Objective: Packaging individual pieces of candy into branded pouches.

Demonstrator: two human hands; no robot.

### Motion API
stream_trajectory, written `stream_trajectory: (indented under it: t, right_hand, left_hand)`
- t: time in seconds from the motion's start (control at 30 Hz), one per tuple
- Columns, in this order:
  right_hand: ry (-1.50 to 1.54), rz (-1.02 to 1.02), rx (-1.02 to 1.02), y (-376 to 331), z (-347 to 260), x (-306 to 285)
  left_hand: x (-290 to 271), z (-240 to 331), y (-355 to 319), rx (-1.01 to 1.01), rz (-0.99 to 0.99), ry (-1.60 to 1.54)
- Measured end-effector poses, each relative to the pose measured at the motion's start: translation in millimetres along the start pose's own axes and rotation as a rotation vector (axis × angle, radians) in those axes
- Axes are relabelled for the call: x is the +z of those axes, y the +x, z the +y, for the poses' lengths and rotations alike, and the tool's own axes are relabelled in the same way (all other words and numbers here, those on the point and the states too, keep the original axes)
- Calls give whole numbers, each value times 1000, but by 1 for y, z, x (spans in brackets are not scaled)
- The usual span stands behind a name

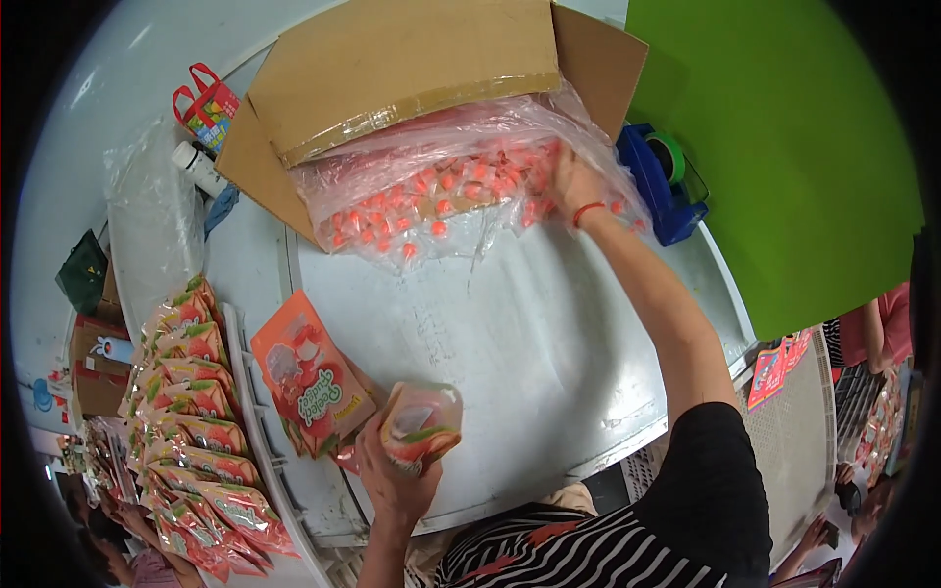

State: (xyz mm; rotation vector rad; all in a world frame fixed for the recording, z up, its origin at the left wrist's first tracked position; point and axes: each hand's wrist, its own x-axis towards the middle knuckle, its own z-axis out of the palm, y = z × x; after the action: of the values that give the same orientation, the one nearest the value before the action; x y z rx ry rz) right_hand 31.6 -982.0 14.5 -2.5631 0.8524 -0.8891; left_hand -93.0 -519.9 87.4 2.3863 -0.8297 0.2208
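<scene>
I'm viewing remotely via head cam, taking the open carton as ref. pt. The R hand is resting inside the carton's near R part, among red, clear-wrapped pieces; its fingertips are mostly hiding, so I'm unable to tell if it's gripping any. The L hand is gripping the held pouch by its body, well apart from the carton on its near side; the pouch's mouth is gaping upward. Spare pouches are lying flat just beside it, below the carton's near L corner. A close-packed row of pouches is occupying the area farther L and nearer than the carton. A blue tape dispenser is standing just R of the carton.

Assessment (my judgement): I'm recommending the R hand be taking loose pcs only, not pinching the clear liner, which is draping over the carton's near edge and could be dragging pcs out. I'm also advising a light, low L grip, so the mouth isn't collapsing, plus a shorter gap to the carton, since a long carry is risking drops.
</scene>
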Motion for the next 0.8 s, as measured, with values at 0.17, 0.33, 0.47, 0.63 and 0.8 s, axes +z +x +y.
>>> stream_trajectory:
  t: [0.17,0.33,0.47,0.63,0.8]
  right_hand:
    - [-81,-344,72,21,17,4]
    - [-50,-340,-34,-4,-7,-4]
    - [201,-408,83,14,14,8]
    - [-138,-150,-266,-33,-5,-4]
    - [-153,-199,-468,-77,-20,-28]
  left_hand:
    - [0,-1,-9,-110,-9,-59]
    - [-6,0,-10,-174,-51,3]
    - [3,-5,-11,-204,-60,30]
    - [1,-7,-15,-195,-16,-1]
    - [-9,-8,-30,-180,43,11]
